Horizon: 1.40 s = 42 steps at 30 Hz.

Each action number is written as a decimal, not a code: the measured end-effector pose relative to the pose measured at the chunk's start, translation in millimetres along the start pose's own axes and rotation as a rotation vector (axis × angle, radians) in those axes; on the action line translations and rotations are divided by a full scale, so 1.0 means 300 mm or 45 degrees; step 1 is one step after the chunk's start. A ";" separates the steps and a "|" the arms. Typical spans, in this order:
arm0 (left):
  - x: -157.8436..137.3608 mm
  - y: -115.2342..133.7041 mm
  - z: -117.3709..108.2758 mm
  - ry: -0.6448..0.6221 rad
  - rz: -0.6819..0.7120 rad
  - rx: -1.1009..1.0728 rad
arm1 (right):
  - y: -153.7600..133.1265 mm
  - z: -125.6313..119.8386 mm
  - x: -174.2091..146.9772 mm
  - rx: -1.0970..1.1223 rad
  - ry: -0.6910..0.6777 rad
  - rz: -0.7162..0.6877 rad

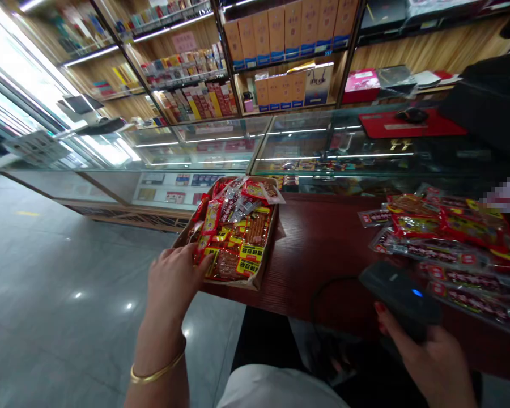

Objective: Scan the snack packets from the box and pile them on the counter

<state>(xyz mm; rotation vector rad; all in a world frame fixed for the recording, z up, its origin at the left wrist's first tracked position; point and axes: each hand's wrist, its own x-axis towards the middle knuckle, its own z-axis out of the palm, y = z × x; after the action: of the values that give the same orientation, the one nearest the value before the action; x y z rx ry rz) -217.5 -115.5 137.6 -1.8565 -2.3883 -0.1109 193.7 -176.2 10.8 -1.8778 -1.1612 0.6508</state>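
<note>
A shallow cardboard box (pixel 258 277) full of red and yellow snack packets (pixel 238 246) sits tilted at the table's left end. My left hand (pixel 174 277) is at the box's near left corner, its thumb and forefinger closed around the edge of a small red snack packet (pixel 203 242); the other fingers are partly hidden. In my right hand (pixel 425 351) is a dark handheld barcode scanner (pixel 397 294), slightly blurred, with a blue light lit on top. The scanner is above the table's front edge, beside a pile of packets.
Clear and red snack packets (pixel 442 243) lie heaped on the right of the dark red table (pixel 314 238). Behind it runs a glass display counter (pixel 221 144) with a red mouse pad (pixel 412 126) and mouse. A black cable (pixel 318 294) hangs near the table's front edge. Stocked shelves line the wall.
</note>
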 end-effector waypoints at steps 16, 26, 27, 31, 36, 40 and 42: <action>0.005 0.005 -0.004 -0.121 0.005 -0.383 | 0.004 -0.038 -0.011 0.083 -0.016 0.279; -0.046 0.422 -0.060 0.217 0.140 -1.745 | 0.043 -0.042 -0.023 0.276 0.038 0.274; -0.045 0.485 -0.048 0.168 0.212 -1.757 | 0.039 -0.044 -0.025 0.360 0.024 0.266; -0.017 0.699 0.054 -0.183 0.308 -2.021 | 0.001 -0.054 -0.041 0.779 -0.104 0.197; 0.034 0.841 0.206 -0.657 -0.015 -2.466 | -0.038 -0.048 -0.058 0.968 -0.133 0.309; 0.037 0.844 0.274 -1.055 -0.190 -2.861 | -0.063 -0.021 -0.027 0.981 -0.053 0.445; 0.027 0.824 0.300 -1.279 -0.154 -2.964 | -0.076 -0.007 -0.003 0.994 -0.006 0.494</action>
<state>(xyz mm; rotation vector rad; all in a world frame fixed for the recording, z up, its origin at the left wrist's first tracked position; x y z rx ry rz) 15.8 -35.2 46.5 0.4477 0.5359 1.0050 184.0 -172.4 31.1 -1.4060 -0.4192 1.1271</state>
